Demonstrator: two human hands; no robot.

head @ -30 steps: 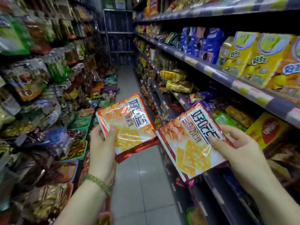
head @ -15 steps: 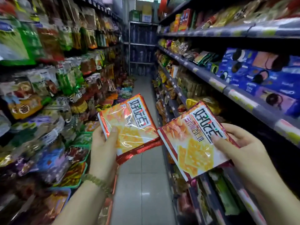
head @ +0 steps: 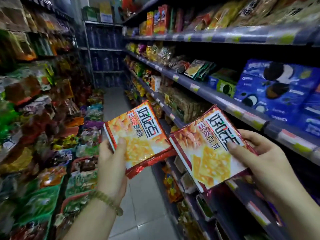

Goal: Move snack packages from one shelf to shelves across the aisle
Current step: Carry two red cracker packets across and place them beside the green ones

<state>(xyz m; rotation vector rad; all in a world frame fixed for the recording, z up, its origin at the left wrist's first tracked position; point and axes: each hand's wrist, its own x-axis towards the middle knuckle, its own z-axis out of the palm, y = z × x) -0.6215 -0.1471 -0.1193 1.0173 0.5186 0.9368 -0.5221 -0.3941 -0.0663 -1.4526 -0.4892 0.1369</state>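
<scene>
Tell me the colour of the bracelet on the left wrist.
Pale olive-green beads, seen in the head view: bracelet just below the left hand.

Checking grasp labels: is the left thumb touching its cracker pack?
Touching. The head view shows the left hand with its thumb pressed flat on the left cracker pack.

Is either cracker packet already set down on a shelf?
No: the left hand and right hand each hold one cracker packet above the aisle.

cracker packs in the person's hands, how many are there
2. One cracker pack is held in the left hand over the aisle; the other cracker pack is in the right hand, nearer the right shelf. More could be hidden behind them.
</scene>
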